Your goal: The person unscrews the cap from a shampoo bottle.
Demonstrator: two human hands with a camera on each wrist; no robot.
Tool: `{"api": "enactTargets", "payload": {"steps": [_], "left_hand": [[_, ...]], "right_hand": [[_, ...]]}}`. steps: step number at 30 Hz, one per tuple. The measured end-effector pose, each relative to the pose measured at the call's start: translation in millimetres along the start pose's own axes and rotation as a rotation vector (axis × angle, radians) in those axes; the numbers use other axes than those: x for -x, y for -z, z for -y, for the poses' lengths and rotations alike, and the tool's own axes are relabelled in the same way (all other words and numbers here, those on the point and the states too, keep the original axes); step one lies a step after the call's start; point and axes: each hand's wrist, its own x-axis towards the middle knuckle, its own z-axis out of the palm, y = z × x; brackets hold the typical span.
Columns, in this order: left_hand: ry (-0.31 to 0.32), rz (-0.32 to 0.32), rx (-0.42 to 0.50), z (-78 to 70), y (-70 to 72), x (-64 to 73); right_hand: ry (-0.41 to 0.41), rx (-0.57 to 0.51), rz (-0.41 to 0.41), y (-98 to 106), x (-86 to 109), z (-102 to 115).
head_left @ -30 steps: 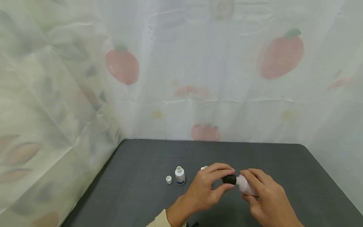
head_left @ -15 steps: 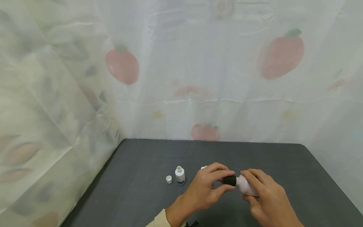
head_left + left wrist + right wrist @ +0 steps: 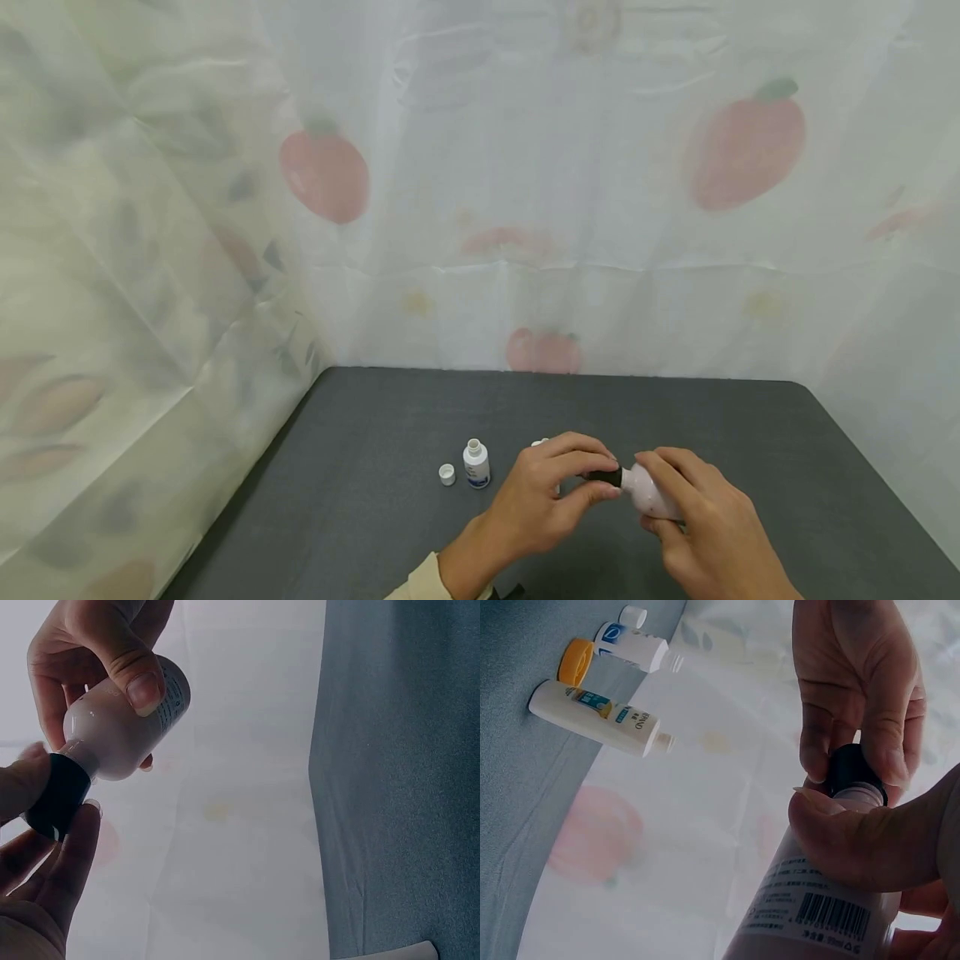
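Observation:
With fingertips and thumb my left hand pinches a black cap at the neck of a pale pink bottle. My right hand grips that bottle round its body, tilted in the air above the table. A barcode label shows on it in the right wrist view. In the left wrist view, a strip of the neck is visible between cap and body; whether the cap is still threaded on cannot be told.
On the dark table stands an uncapped small white bottle with a white cap beside it. The right wrist view shows an uncapped taller white bottle and a yellow cap. Patterned white sheeting surrounds the table.
My left fingers have shifted slightly on the black cap, leaving less of it showing. My right hand and the pink bottle have stayed nearly still.

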Motion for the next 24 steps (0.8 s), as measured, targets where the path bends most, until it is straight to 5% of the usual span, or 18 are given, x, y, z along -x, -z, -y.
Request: {"api": "enactTargets", "payload": {"steps": [10, 24], "left_hand": [[0.069, 0.075, -0.007, -1.3, 2.4, 3.2], [-0.02, 0.014, -0.041, 1.7, 1.1, 2.0]], "right_hand": [[0.01, -0.003, -0.005, -2.4, -0.1, -1.6], [0.001, 0.008, -0.005, -0.3, -0.4, 1.4]]}}
